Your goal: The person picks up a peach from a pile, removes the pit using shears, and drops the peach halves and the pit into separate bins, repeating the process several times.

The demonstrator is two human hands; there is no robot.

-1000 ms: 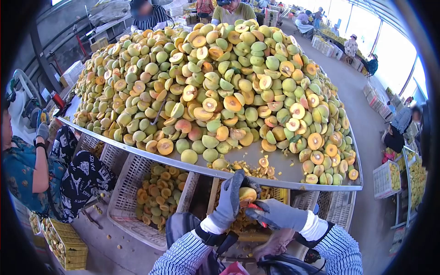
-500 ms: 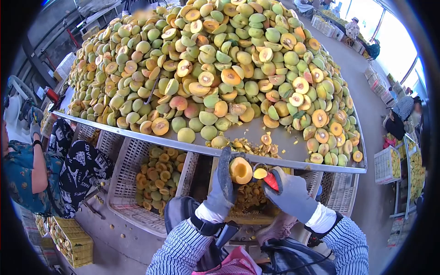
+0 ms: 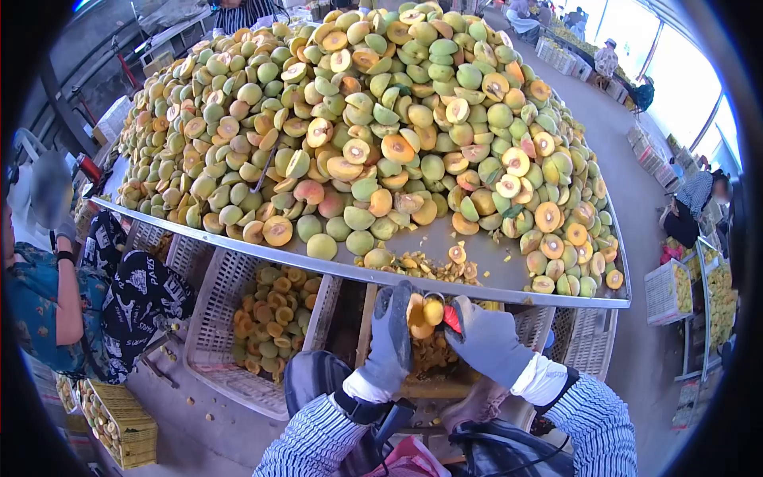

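Note:
My left hand, in a grey glove, is closed on a peach half just below the table's front edge. My gloved right hand grips a pitting spoon by its red handle. The tool's metal loop is up against the peach half, with a yellow lump of flesh at it. Whether the loop cuts into the fruit cannot be made out. Below my hands, peach scraps lie in a container. Beyond them rises a big heap of cut peaches.
A metal table rim runs in front of me. Below it to the left, a white crate holds pitted halves. A yellow crate stands on the floor. At the left sits a co-worker; more people are at the far right.
My right hand has brought the tool leftward to the peach half. The half has turned, so its hollow no longer faces me. Both hands sit slightly lower in view.

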